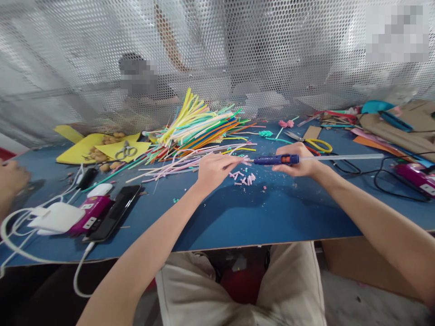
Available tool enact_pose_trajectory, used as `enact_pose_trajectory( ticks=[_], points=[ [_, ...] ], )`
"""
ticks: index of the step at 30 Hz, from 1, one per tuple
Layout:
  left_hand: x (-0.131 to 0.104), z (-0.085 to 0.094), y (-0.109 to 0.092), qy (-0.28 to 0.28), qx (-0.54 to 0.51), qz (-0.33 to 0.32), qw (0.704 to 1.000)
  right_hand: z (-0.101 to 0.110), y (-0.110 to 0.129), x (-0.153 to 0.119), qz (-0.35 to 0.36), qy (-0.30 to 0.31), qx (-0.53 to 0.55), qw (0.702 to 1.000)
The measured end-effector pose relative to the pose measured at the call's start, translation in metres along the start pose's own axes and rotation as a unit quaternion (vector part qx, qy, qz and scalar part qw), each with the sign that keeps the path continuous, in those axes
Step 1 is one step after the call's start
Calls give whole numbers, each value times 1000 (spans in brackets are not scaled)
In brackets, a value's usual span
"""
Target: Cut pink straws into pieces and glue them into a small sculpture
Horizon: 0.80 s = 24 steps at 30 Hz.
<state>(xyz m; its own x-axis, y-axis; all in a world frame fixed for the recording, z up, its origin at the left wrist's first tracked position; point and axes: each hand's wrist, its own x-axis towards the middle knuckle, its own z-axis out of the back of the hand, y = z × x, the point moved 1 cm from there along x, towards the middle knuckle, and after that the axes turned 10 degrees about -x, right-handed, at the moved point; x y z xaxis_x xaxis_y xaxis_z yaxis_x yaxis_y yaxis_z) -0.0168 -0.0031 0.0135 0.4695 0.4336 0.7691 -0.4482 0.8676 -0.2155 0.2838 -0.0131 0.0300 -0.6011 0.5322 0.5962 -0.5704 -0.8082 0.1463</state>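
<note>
My right hand is wrapped round a blue hot glue gun, whose nozzle points left. A long translucent glue stick sticks out of its back end. The fingers of my left hand are closed in a pinch on a small pale pink pipe cleaner piece, right at the nozzle; whether the two touch I cannot tell. Below lie several short cut pink pipe cleaner bits. Long lilac pipe cleaners are spread behind my left hand.
A heap of coloured pipe cleaners stands at the back. Scissors lie on yellow sheets; yellow-handled scissors lie right. A phone, a purple power strip and cables crowd the left. Another person's hand is far left.
</note>
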Motion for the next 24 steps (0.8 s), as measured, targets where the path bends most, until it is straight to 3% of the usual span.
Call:
enact_pose_trajectory(
  ticks=[6,11,14,17,21,24],
  points=[
    [1,1,0,4,6,-2,1000,2,-2,0,-19,0,-9,1000],
    [1,1,0,-11,-13,19,1000,7,-15,-1,-111,-37,-81,990],
    [2,2,-1,-16,-32,32,999,10,-33,-4,-217,-43,-178,959],
    [2,1,0,-19,-52,64,996,10,-57,-13,-295,18,-265,918],
    [3,1,2,-14,-83,86,993,11,-94,-36,-396,92,-290,867],
    [4,1,5,-10,-110,98,989,15,-109,-46,-404,70,-278,869]
  ],
)
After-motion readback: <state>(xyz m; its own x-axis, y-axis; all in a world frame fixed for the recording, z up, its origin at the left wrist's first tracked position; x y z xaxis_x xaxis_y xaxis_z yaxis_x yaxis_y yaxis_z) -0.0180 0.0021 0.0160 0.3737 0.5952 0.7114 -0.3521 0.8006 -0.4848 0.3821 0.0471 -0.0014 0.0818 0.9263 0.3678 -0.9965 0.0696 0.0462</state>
